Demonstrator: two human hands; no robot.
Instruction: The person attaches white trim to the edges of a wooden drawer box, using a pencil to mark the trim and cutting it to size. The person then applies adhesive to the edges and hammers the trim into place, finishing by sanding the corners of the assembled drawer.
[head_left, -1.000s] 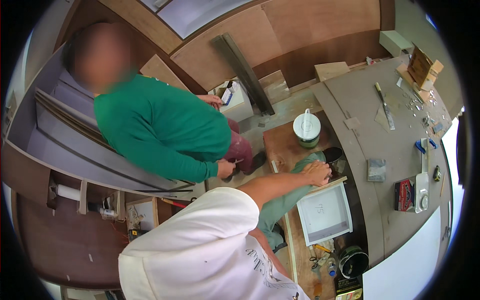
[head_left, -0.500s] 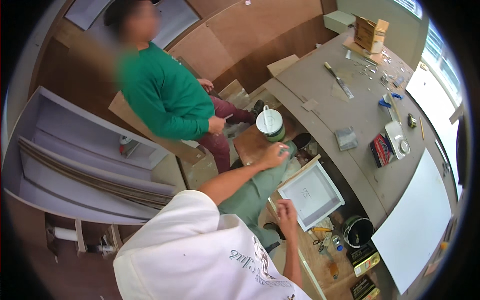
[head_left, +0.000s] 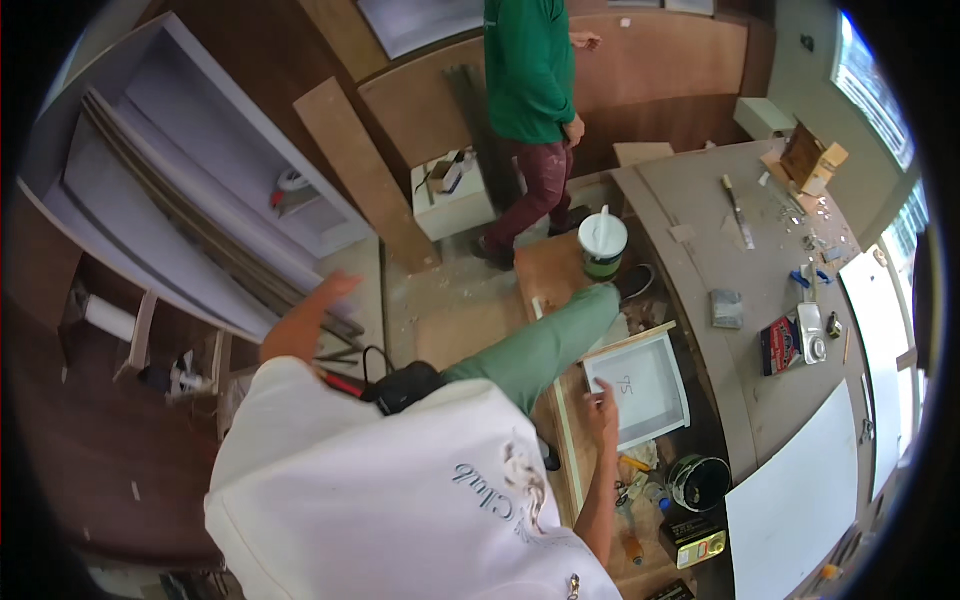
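Where the right hand [head_left: 603, 412] rested, its fingers lay loosely spread and flat against the near left edge of a shallow white drawer box [head_left: 640, 385], clamped on nothing. That box was square, open-topped, with a pale wooden front strip along its far side and a small dark mark on its white bottom; nothing else lay inside it. It sat tilted on a narrow wooden board [head_left: 565, 440] beside the curved grey worktop [head_left: 760, 400], just right of the person's green trouser leg [head_left: 535, 350]. The left hand [head_left: 325, 300] was raised well away to the left, open with fingers apart, holding nothing.

Farther off, a white tub with a green band [head_left: 603, 245] stood upright on a brown panel, a white stick rising from its lid. Near the box, a round black tin [head_left: 698, 482] stood open, its contents too dark to tell. Beside that lay a small black-and-yellow packet [head_left: 700, 540]. On the worktop to the right lay a red and black flat package [head_left: 777, 345] with a small silver device [head_left: 811, 333] just beside it, and a grey sanding block [head_left: 727, 308] a little farther. At the far right corner stood an open cardboard box [head_left: 808, 158]. A large white sheet [head_left: 800, 500] covered the near right of the worktop. Another person in a green top [head_left: 527, 65] stood at the far side.
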